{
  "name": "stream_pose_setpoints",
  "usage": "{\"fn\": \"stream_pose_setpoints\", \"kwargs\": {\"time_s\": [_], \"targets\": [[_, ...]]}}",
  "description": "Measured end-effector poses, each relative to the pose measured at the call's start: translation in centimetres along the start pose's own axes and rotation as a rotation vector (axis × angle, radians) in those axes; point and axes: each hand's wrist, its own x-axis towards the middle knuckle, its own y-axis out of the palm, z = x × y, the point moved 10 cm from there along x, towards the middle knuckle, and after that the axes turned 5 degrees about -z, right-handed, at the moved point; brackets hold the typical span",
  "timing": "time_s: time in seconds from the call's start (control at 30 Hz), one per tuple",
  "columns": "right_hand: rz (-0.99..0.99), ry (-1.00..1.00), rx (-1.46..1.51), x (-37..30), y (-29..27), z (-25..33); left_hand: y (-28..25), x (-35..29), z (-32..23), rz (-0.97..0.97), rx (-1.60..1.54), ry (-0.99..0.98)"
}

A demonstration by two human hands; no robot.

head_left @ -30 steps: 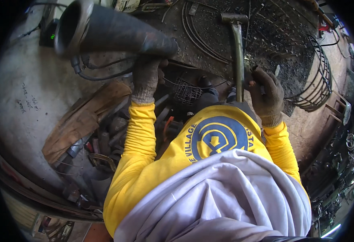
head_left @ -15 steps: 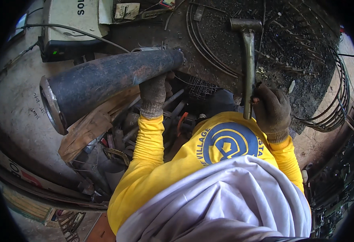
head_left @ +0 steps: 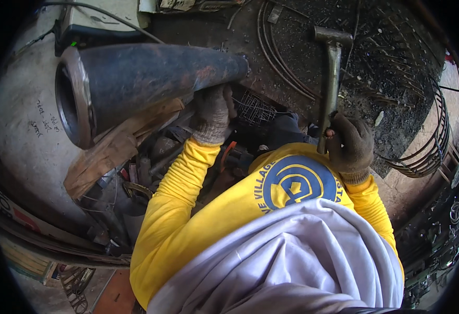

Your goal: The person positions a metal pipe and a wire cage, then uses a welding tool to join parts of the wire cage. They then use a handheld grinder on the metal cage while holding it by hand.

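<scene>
A long, dark tapered steel pipe (head_left: pixel 151 65) lies crosswise at the upper left, its wide open mouth facing left and its narrow end resting near the edge of the dark workbench (head_left: pixel 229 31). My left hand (head_left: pixel 213 112), in a brown knit glove, grips the pipe from beneath near the narrow end; some of its fingers are hidden behind it. In my right hand (head_left: pixel 352 145), also gloved, is a metal hammer (head_left: pixel 331 73). I hold it low on the handle, with the head pointing away from me over the bench and apart from the pipe.
Bent wire rods (head_left: pixel 279 63) and dark grit lie on the bench. A wire coil (head_left: pixel 433 141) hangs off its right side. Left of me are a wooden board (head_left: pixel 114 152) and scrap metal. A light-coloured machine (head_left: pixel 101 23) stands at the far left.
The view has shifted a little. The pipe's wide end has swung so that more of its open mouth shows. Both hands keep their holds.
</scene>
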Motion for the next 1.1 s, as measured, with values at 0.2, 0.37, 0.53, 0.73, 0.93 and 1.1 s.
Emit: {"fn": "stream_pose_setpoints", "kwargs": {"time_s": [0.2, 0.37, 0.53, 0.73, 0.93, 1.1], "targets": [[0.026, 0.048, -0.002, -1.2, 0.2, -0.8, 0.7, 0.4, 1.9, -0.051, -0.049, 0.118], [-0.043, -0.044, -0.016, -1.5, -0.1, -0.9, 2.2, -0.6, 0.4, 0.104, -0.19, 0.052], [-0.106, -0.007, 0.045, -1.7, -0.7, -0.9, 2.1, -1.6, -1.5, 0.337, -0.039, 0.035], [-0.08, 0.031, 0.119, -1.6, -0.6, -1.1, 1.8, -0.5, -2.0, 0.615, 0.41, -0.007], [-0.054, -0.176, 0.078, -0.1, -0.5, 4.1, 1.7, -0.8, -1.8, 0.642, 0.584, -0.04], [0.198, 0.006, 0.029, 4.6, 7.7, 8.9, 3.2, -1.0, -3.2, 0.837, 1.066, 0.229]]}}
